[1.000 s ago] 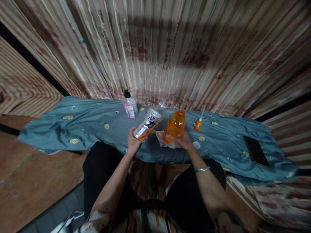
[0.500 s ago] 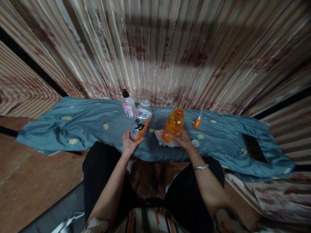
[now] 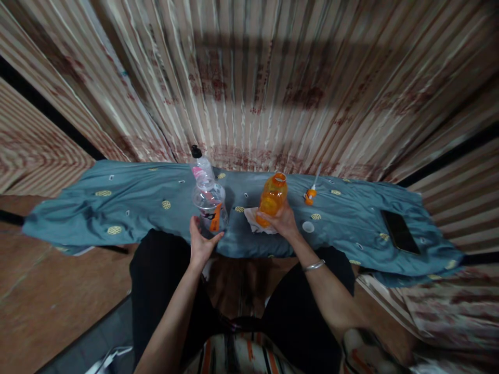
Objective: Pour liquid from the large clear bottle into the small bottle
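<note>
Left hand [image 3: 200, 248]: thumb and fingers spread around the near, lower part of a clear plastic bottle with a silver, black and orange label [image 3: 213, 212]; can't tell if they press on it. That bottle is directly beyond the left palm, upright, base at the blue-green cloth with yellow prints [image 3: 136, 197].

Right hand [image 3: 284, 221]: grasping a translucent orange plastic bottle with an uncapped neck [image 3: 274, 193], thumb across the near side. The bottle is just left of the right palm, leaning slightly, neck pointing up and away; its base is over a crumpled white tissue [image 3: 251, 220], contact unclear. Silver metal bangle [image 3: 314, 265] on the right forearm.

Further out: clear pump bottle with a black top and pink label [image 3: 200, 170], beyond the left hand, partly behind the labelled bottle. Small round whitish disc [image 3: 307, 226] just right of the right hand. Small orange cap piece with a pale thin tube [image 3: 311, 196] beyond it, tube pointing away from the hand. Black flat phone [image 3: 401, 231] well to the right of the right hand.

Count: three bottles, one tissue, one disc, one cap piece, one phone, one bangle. Striped beige curtain with dark red prints [image 3: 241, 78] beyond both hands.
</note>
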The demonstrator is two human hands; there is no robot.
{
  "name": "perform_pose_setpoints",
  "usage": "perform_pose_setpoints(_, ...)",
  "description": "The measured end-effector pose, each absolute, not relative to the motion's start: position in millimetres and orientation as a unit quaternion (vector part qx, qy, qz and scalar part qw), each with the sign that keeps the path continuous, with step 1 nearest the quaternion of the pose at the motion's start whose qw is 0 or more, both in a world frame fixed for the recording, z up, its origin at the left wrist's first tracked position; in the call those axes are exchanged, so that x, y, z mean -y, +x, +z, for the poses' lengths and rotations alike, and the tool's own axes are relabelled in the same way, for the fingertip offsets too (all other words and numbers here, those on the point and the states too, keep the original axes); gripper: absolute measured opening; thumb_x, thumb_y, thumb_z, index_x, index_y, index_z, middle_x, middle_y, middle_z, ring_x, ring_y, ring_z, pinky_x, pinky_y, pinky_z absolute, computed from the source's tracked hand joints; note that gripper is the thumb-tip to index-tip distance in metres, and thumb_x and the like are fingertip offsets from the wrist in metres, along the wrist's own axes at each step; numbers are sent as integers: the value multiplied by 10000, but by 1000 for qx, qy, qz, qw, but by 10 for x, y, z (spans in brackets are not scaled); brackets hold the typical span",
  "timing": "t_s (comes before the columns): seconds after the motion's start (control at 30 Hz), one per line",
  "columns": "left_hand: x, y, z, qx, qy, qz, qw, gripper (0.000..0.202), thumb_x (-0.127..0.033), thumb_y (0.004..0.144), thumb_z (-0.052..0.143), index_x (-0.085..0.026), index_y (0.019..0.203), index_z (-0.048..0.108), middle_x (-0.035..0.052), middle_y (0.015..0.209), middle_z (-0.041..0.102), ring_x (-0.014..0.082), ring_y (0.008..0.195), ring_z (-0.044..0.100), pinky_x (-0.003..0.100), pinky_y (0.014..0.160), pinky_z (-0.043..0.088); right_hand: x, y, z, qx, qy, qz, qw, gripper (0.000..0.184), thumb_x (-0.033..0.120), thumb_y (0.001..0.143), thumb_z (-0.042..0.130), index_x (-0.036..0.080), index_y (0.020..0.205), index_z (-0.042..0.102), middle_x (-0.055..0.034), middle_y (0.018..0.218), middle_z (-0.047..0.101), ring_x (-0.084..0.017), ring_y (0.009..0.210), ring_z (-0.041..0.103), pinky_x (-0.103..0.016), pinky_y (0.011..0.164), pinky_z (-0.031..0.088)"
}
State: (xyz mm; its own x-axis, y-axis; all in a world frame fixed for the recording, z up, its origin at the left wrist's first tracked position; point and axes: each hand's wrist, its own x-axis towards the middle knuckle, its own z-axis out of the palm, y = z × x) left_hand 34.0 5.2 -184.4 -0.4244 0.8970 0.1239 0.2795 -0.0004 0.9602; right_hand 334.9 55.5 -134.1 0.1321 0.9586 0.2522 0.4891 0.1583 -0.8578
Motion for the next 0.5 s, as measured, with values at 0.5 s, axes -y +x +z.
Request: perform_pose_setpoints(0.5,-332,1410,-1671,-482,596,493,411,1053,-419,695,1007,-236,1603,507,208,1643,585,404,1522,605,585,1242,537,-479,3185,-1193,599,-580,254,490,1007,620,675,974,213,1511,587,-158,1450,722,-393,1373,696,-582,1230,555)
